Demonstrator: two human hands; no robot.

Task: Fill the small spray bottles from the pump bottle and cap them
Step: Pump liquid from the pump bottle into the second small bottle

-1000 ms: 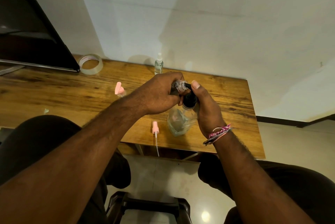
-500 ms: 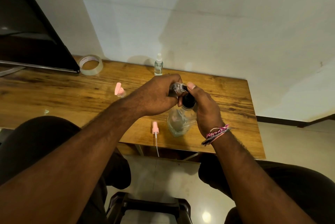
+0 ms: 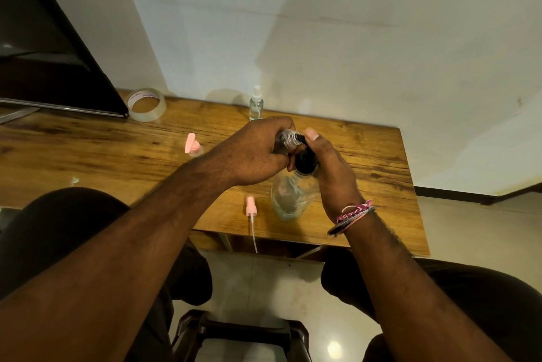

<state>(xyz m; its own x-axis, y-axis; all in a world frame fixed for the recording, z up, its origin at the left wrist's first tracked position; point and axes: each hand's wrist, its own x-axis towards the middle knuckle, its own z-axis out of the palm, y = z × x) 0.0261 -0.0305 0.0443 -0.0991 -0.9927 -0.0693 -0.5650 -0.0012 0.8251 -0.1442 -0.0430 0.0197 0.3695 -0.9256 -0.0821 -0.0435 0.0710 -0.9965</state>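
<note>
**Wooden Desk Serves as Refill Station**

Grainy wood desk [image 3: 88, 150] against a pale wall: the left hand [image 3: 255, 156] wraps a small clear spray bottle [image 3: 286, 140], tilted so its threaded neck meets the black nozzle of the pump bottle [image 3: 293, 197]. The right hand [image 3: 331, 174] curls around the pump head, thumb on top. Light, slick plastic likely calls for a firm hold around the body. A pink sprayer cap [image 3: 250, 209] lies at the desk's near edge; a capped bottle [image 3: 256, 103] stands by the wall.
</note>
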